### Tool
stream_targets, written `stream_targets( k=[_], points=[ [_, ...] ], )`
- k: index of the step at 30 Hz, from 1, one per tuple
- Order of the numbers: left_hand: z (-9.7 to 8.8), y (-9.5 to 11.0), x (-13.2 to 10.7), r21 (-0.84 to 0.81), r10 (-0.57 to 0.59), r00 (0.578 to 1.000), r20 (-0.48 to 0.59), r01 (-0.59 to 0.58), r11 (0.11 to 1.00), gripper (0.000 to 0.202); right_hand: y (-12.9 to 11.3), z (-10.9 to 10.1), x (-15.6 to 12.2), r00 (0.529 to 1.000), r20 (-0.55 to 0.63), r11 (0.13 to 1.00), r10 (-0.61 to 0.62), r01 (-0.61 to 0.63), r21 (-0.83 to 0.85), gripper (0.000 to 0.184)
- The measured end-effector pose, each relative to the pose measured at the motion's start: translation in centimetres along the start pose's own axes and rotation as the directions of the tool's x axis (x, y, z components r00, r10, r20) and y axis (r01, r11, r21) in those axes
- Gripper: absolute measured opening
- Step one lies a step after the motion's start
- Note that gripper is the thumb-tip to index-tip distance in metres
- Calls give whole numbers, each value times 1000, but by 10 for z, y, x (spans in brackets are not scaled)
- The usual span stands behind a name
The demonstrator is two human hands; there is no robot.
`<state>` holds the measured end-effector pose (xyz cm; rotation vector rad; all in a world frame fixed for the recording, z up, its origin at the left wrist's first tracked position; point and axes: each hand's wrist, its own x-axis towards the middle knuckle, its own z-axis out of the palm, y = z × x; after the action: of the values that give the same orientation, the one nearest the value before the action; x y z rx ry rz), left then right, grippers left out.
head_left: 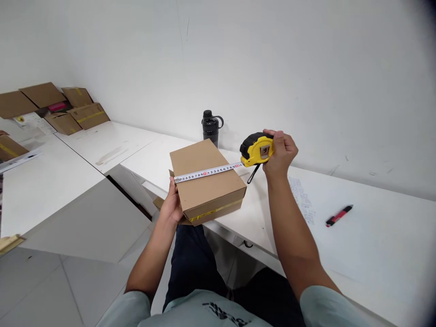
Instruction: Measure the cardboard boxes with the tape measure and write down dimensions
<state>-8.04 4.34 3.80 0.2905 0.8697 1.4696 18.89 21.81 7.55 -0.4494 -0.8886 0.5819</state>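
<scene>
A brown cardboard box (207, 181) with yellow tape along its near side juts over the front edge of the white table. My left hand (172, 204) grips the box's left side, its thumb at the hooked end of the measuring blade (211, 171). That blade runs across the top of the box to the right. Beyond the box's right edge, my right hand (282, 154) is closed around a yellow and black tape measure (258, 149), held above the table. A black wrist strap (253, 174) dangles from it.
Behind the box stands a black bottle (210, 127) with a loop handle. To the right, a red and black pen (339, 216) lies near a sheet of handwriting (301, 200). Several cardboard boxes (89, 116) are piled at the far left against the white wall.
</scene>
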Motion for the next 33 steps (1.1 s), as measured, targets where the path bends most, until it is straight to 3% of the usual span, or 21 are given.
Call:
stream_targets(
  k=[4, 8, 13, 17, 22, 29, 33],
  points=[
    [1, 10, -1, 22, -76, 997, 31, 75, 997, 82, -1, 4, -2, 1000, 1, 998, 2, -2, 55, 38],
    [4, 21, -2, 9, -148, 989, -10, 148, 989, 89, -10, 12, -5, 999, 24, 997, -22, 20, 69, 37],
    [11, 20, -7, 41, -148, 989, -29, 149, 988, 82, -10, 13, -2, 997, -79, 997, 4, 3, 79, 41],
    [13, 12, -9, 63, -109, 994, -15, 110, 992, 77, 7, 7, 0, 987, -63, 985, 147, -140, 102, 46],
    [15, 2, -11, 105, -74, 996, 56, 67, 992, 70, 20, 11, -4, 935, -59, 930, 350, -339, 140, 51],
    [19, 3, -10, 116, -91, 995, 47, 85, 990, 67, 13, 12, -7, 962, -10, 955, 274, -271, 121, 43],
    [22, 10, -13, 155, -110, 993, 33, 104, 982, 55, 17, 6, -4, 948, -28, 949, 316, -315, 22, 49]
  ],
)
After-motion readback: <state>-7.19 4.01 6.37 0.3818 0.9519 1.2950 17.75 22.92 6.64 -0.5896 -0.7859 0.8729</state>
